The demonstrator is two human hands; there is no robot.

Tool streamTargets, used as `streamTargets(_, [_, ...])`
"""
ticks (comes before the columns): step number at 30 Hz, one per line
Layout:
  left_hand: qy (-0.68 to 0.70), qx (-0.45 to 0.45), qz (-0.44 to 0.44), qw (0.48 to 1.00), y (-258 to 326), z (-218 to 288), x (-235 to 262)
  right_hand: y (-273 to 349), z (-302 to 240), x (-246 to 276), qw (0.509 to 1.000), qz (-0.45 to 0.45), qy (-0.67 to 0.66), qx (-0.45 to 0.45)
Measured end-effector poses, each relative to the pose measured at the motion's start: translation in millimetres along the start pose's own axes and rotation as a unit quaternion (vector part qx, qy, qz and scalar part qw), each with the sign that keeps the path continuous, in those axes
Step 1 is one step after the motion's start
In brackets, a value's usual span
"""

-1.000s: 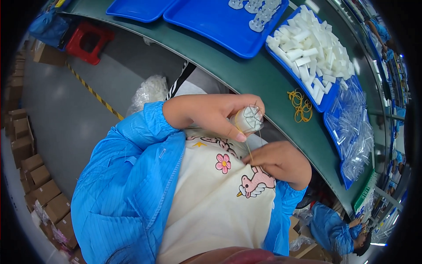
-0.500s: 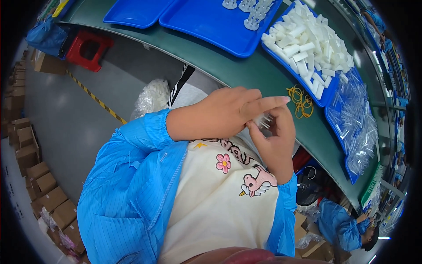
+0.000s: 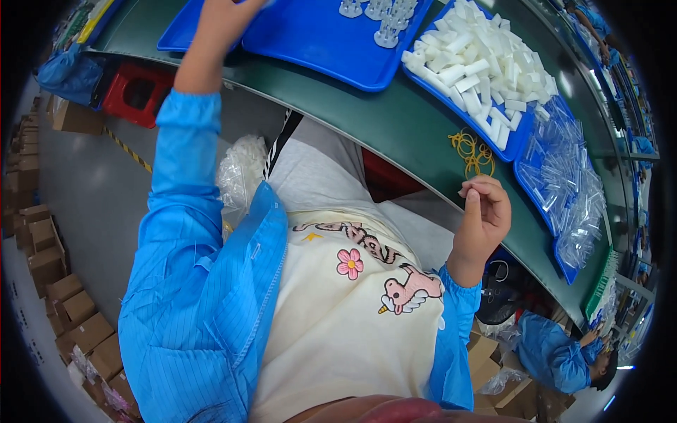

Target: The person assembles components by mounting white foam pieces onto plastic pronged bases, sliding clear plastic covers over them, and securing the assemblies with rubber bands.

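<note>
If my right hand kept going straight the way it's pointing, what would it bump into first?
Most likely the loose yellow rubber bands on the green table, just beyond your right hand. Its height is unclear, though, so it might pass above them.

Two bare hands counted: one left hand [image 3: 229, 21] upper left of frame, one right hand [image 3: 486, 215] right of centre. Top through right had four blue trays [image 3: 310, 53], at least four clear plastic pieces [image 3: 388, 32], plus white blocks [image 3: 486, 56], clear tubes [image 3: 564, 169] and yellow bands [image 3: 471, 151] too jumbled to count. Upper left showed one red stool [image 3: 161, 88].
</note>
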State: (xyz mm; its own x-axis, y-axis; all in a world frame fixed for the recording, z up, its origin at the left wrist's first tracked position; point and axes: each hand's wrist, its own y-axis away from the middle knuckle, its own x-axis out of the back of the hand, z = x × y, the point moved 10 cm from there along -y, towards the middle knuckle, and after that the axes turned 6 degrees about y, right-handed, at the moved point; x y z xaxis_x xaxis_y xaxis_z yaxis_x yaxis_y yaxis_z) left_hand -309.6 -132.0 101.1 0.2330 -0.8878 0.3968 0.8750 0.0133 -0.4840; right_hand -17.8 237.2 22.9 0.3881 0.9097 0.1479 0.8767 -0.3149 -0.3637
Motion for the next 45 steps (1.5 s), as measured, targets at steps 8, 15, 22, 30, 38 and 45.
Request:
streamTargets(8, [-0.092, -0.045, -0.001, 0.995, -61.8, -76.4, -8.1, 7.8, 3.7, 7.4, 1.0, -0.002, -0.004, 0.015])
streamTargets(15, [-0.162, -0.167, 0.023, 0.972, 12.4, 3.1, -10.0, -10.3, -6.1, 35.2, 0.982, 0.063, 0.169, 0.054])
streamTargets(22, [-0.136, -0.276, -0.164, 0.937, 70.8, 59.1, -105.9, -53.2, -33.2, 51.6, 0.898, 0.07, 0.409, 0.149])
streamTargets(30, [-0.04, -0.147, -0.307, 0.94, 79.9, 51.1, -158.6, -79.6, -15.4, -9.2, 0.851, -0.08, 0.47, 0.219])
streamTargets(38, [0.114, -0.078, -0.361, 0.922, 82.2, 51.4, -172.9, -88.1, -6.7, 2.5, 0.873, -0.042, 0.449, 0.186])
streamTargets(45, [0.144, -0.072, -0.345, 0.925, 85.3, 57.9, -168.4, -86.9, -8.2, 1.1, 0.864, -0.054, 0.457, 0.203])
